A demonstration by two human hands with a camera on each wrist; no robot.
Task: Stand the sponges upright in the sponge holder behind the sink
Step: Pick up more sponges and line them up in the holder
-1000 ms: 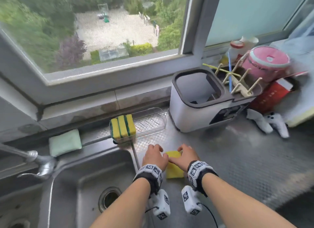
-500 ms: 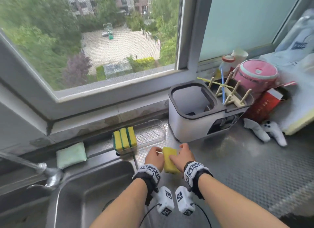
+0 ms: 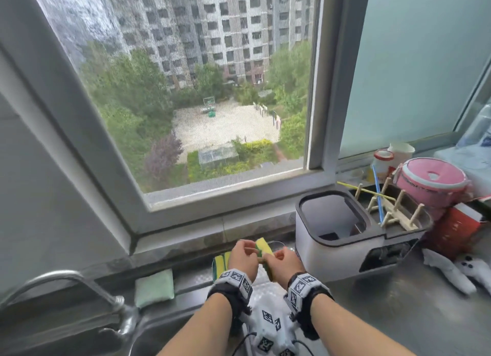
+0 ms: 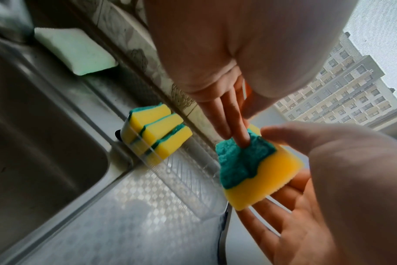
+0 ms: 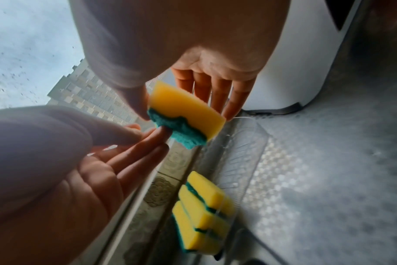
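A yellow sponge point(image 3: 263, 245) with a green scouring side is held in the air over the clear sponge holder point(image 4: 188, 172) behind the sink. My right hand point(image 5: 181, 100) pinches it, thumb on one face and fingers on the other. The left hand point(image 4: 243, 125) touches the sponge's green side point(image 4: 240, 157) with straight fingertips, its thumb apart from it. Three matching sponges point(image 4: 158, 132) stand upright, side by side, at the holder's left end point(image 5: 202, 211). The rest of the holder point(image 5: 240, 157) is bare. In the head view both hands point(image 3: 263, 258) cover most of the holder.
A pale green pad point(image 3: 154, 289) lies on the ledge left of the holder. The sink basin point(image 4: 34, 125) and tap point(image 3: 79, 284) are to the left. A white appliance point(image 3: 340, 239) stands close to the holder's right end, with a wooden rack point(image 3: 393, 212) and pink pot point(image 3: 430, 180) beyond.
Both hands lifted the sponge off the counter and carried it back over the holder, turning it on edge. The head view has tilted up toward the window.
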